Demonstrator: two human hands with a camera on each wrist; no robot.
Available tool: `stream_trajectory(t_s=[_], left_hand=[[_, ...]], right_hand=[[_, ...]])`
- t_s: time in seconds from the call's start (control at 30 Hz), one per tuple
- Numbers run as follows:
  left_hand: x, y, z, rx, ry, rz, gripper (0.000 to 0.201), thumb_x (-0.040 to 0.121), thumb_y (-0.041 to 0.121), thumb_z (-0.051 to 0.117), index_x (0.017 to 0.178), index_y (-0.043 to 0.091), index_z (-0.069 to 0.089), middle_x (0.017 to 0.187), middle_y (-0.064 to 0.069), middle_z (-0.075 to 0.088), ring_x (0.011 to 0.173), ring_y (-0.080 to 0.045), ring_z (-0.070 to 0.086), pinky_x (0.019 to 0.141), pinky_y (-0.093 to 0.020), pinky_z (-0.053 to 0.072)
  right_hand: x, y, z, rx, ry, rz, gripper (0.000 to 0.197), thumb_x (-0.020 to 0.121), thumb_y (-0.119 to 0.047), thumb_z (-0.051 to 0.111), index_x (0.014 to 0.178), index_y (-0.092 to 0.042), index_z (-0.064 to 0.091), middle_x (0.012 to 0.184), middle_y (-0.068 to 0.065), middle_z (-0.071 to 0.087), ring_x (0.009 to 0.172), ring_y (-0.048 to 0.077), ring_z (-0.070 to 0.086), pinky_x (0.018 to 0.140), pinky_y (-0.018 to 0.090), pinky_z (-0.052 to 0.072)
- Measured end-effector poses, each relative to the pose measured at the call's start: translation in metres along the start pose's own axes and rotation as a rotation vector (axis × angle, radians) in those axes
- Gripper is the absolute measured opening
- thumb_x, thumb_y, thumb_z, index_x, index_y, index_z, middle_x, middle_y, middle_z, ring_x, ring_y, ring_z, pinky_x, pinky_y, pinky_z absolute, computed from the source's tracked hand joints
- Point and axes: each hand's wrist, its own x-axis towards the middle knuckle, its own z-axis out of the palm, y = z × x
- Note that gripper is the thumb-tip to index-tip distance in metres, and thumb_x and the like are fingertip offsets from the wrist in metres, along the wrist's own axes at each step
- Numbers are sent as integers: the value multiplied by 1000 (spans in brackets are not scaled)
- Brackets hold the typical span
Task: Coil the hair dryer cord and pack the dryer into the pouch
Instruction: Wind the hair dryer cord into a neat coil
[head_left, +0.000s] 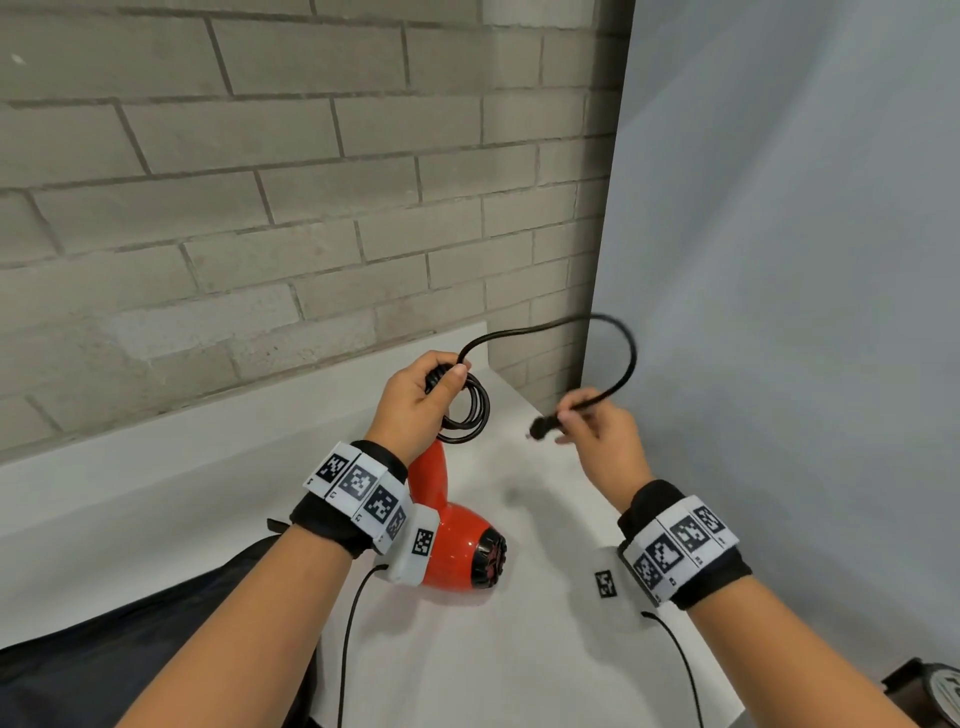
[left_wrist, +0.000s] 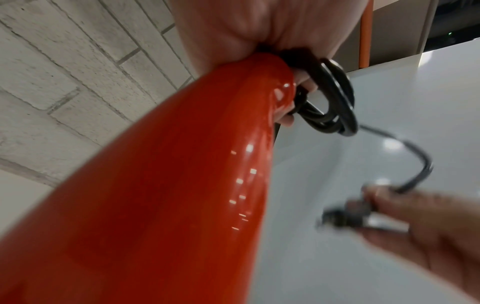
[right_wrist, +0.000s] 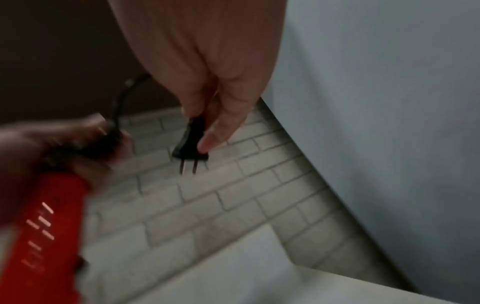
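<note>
The hair dryer (head_left: 457, 551), glossy red with a black grille at its end, is held above the white table (head_left: 519, 665), its handle gripped at the tip by the left hand (head_left: 415, 400), whose fingers are curled tight around both the handle end and several black loops of the cord (head_left: 470, 415). The finished coils are seen hanging just beside the thumb, bunched together against the top of the handle. From that fist a free length of cord is carried up and over in a wide arc to the right hand (head_left: 597, 431), where the plug (right_wrist: 191, 144) is pinched between thumb and fingertips (right_wrist: 207, 142), its two prongs pointing away from the palm; the remaining fingers appear loosely bent, though motion blur makes this hard to confirm. The two hands are kept near each other but apart, both raised clear of the tabletop. A dark fabric item, possibly the pouch (head_left: 156, 639), is glimpsed at the table's near left edge under the left forearm. A pale brick wall (head_left: 234, 182) is seen behind, and a plain grey panel (head_left: 805, 260) closes the scene on the right.
</note>
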Motion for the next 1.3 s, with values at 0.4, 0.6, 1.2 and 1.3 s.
stream_trajectory(t_s=[0.4, 0.6, 1.2, 1.3], left_hand=[[6, -6, 4, -53, -60, -13, 17, 92, 21, 47, 84, 26, 61, 71, 2, 58, 58, -10, 50, 58, -23, 42], [8, -5, 2, -126, -59, -8, 16, 92, 17, 46, 90, 14, 61, 78, 2, 60, 66, 7, 56, 66, -5, 43], [4, -4, 0, -90, -190, 48, 15, 87, 27, 49, 93, 25, 62, 90, 2, 65, 87, -10, 61, 84, -21, 48], [8, -8, -8, -132, -107, 4, 13, 91, 15, 48, 94, 15, 60, 80, 1, 62, 71, 1, 61, 70, -11, 49]], right_hand=[[-18, -52, 47, -36, -1, -342, 25, 80, -4, 66, 70, -24, 56, 72, -14, 57, 71, -6, 59, 71, 10, 48], [-21, -46, 54, -173, -59, -587, 3, 78, 1, 62, 78, 3, 61, 77, 15, 60, 79, 1, 54, 75, 5, 43], [4, -47, 69, -259, -192, -294, 29, 87, -2, 47, 115, -5, 42, 78, -10, 50, 68, 0, 50, 66, 19, 41], [1, -36, 59, -333, -322, -216, 29, 92, -23, 49, 119, -12, 46, 77, -3, 56, 64, 7, 53, 63, 22, 48]])
